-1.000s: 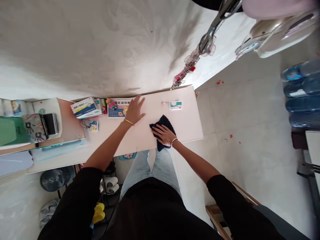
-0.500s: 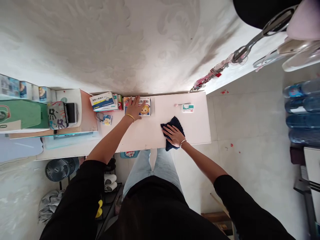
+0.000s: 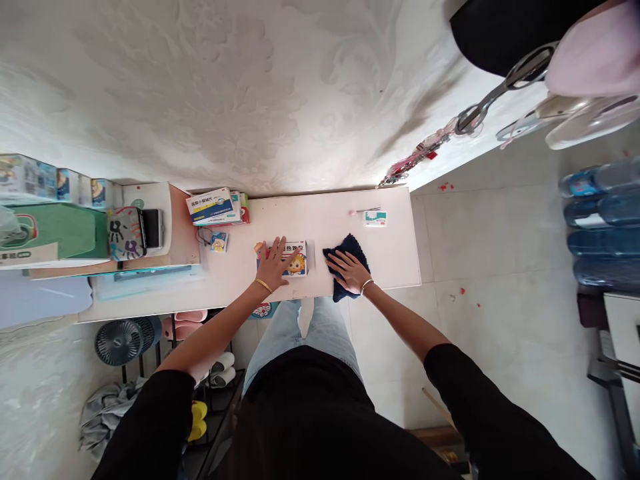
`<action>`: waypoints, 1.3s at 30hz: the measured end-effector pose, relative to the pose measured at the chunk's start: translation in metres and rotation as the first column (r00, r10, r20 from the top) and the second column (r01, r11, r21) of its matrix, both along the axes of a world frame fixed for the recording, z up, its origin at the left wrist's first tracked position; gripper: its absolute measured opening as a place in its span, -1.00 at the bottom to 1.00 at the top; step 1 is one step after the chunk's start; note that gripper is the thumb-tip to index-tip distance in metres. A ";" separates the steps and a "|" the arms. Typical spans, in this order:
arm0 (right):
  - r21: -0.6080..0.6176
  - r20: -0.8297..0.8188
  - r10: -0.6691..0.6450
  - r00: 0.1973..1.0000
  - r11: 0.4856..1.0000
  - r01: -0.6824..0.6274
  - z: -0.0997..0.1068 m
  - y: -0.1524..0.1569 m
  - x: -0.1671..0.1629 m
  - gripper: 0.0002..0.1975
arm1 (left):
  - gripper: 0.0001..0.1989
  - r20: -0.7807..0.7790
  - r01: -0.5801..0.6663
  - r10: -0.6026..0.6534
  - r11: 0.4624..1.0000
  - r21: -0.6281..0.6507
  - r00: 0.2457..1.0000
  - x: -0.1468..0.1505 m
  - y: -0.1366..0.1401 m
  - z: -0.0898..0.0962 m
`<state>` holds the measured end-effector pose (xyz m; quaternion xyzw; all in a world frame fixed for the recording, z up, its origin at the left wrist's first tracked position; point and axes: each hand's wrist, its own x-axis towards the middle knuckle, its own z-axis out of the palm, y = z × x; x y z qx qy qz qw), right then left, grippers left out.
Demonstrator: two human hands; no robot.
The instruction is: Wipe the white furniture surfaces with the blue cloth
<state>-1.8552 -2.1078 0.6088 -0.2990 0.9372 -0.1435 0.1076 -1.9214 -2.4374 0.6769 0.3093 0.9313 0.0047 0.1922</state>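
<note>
My left hand (image 3: 273,265) spans a small medicine box (image 3: 296,267) with a cartoon child on it, near the front edge of the pale pink tabletop (image 3: 393,257). The fingers lie across the top and the thumb is at its near side; part of the print is hidden. Pressed on a dark navy cloth (image 3: 355,248), my right hand (image 3: 351,272) has its fingers spread over the fabric. One corner of the cloth hangs past the front edge. Beyond it lie a small white and green box (image 3: 375,218) and a thin pink-tipped stick (image 3: 361,212).
Several medicine boxes (image 3: 213,205) are stacked by the wall, with a small packet (image 3: 219,241) in front. At left, a raised shelf (image 3: 183,223) bears a green box (image 3: 60,233) and a patterned case (image 3: 126,233). Keys (image 3: 407,162) hang at right. Below stands a fan (image 3: 119,342).
My left hand has drawn the medicine box from beside the wall toward the front edge. The right hand and cloth are nearly where they were. The view has shifted slightly.
</note>
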 end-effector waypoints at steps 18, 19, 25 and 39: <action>-0.035 -0.036 -0.335 0.942 0.942 0.334 -0.003 -0.050 -0.104 -0.31 | 0.11 0.117 -0.043 0.039 0.999 0.026 0.992 -0.022 -0.031 0.001; -0.048 -0.035 -0.333 0.942 0.942 0.332 -0.003 -0.055 -0.116 -0.31 | 0.09 0.111 -0.039 0.034 0.998 0.043 0.993 -0.021 -0.033 0.000; -0.055 -0.072 -0.494 0.866 0.869 0.492 -0.005 -0.081 -0.152 -0.23 | 0.03 0.035 -0.116 0.111 0.980 0.163 0.993 0.008 -0.071 -0.007; -0.244 0.009 -0.237 0.972 0.942 0.232 -0.017 -0.190 -0.204 -0.29 | -0.04 -0.040 -0.203 0.244 0.876 0.438 0.969 0.099 -0.129 -0.014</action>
